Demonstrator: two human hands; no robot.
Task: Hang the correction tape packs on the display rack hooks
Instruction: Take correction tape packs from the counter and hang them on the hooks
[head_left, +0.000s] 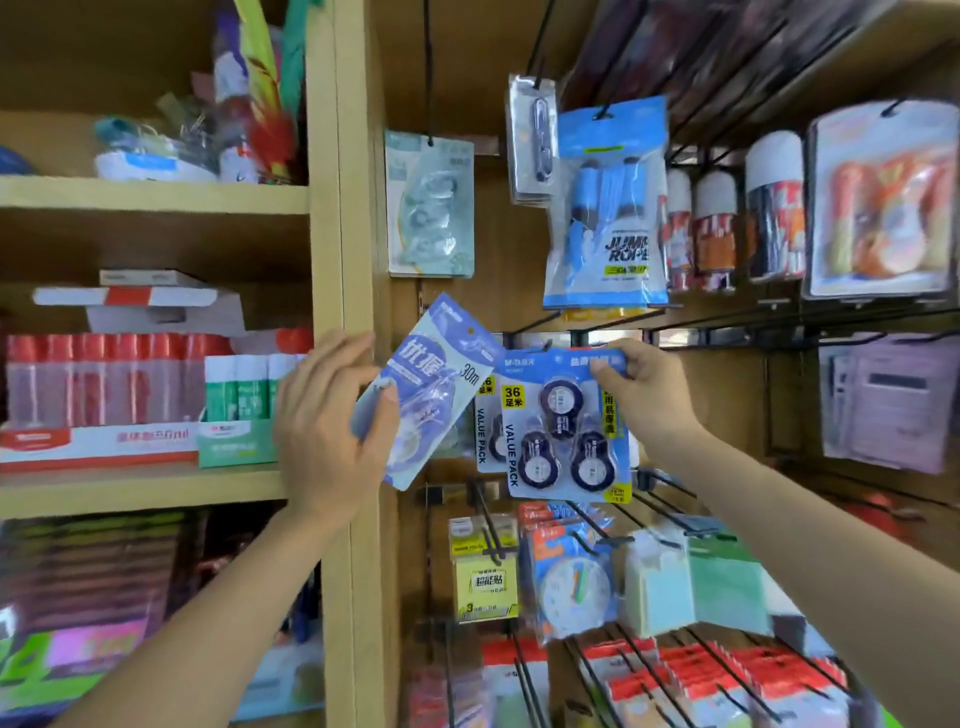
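On light blue pack (436, 384), "30m" is standing near right edge; big Chinese characters beside it are staying unclear. On dark blue three-roll pack (566, 431), yellow label is showing "36" with "足米" under it, and "VALUE PACK" is running down left edge. Second pack behind (485, 431) is showing "VALUE PACK" in same place. Blue hanging bag (605, 218) above is reading "JUMP ROPE", last letters blurring. Yellow pack (485, 577) below is showing "超能贴" and digit "3" at bottom left.

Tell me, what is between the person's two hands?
In the head view, two correction tape packs: a tilted light-blue 30m pack held by the left hand, and a blue value pack pinched at its top by the right hand.
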